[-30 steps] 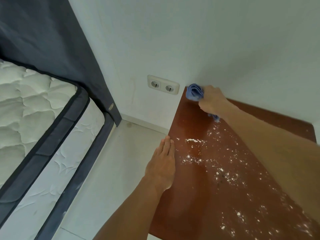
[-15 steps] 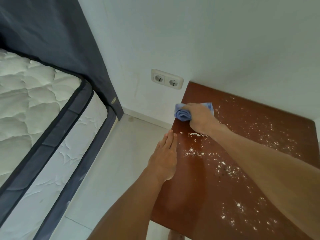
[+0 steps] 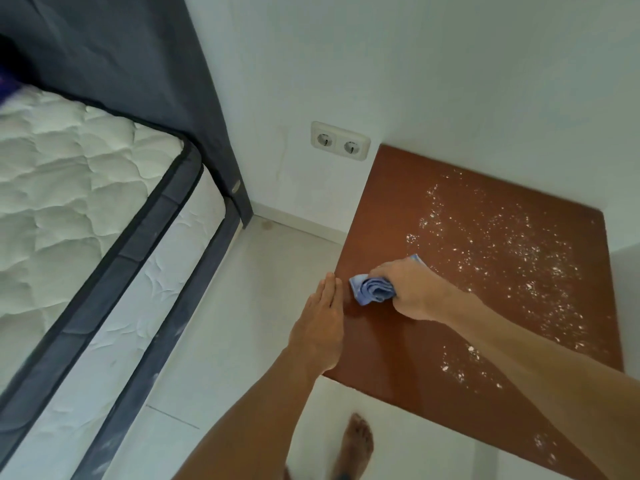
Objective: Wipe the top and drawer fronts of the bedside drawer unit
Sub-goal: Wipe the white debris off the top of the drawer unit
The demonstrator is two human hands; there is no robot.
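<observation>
The brown top of the bedside drawer unit [image 3: 391, 209] fills the right half of the view, against the white wall. White powder specks [image 3: 512, 258] are scattered over its middle and right part; the strip along its left edge looks clean. My right hand [image 3: 412, 289] presses a bunched blue cloth [image 3: 372, 289] onto the top near the left edge. My left hand [image 3: 320, 329] is held flat with fingers together, cupped against that left edge just beside the cloth. The drawer fronts are hidden from view.
A white quilted mattress [image 3: 69, 202] with dark edging lies at the left, a dark headboard [image 3: 138, 64] behind it. A double wall socket [image 3: 340, 142] sits just left of the unit. Pale floor tiles [image 3: 242, 323] run between bed and unit. My bare foot [image 3: 356, 445] stands below.
My right hand has dragged the blue cloth from the back left corner toward me along the left edge, clearing powder there. My left hand stayed at the edge.
</observation>
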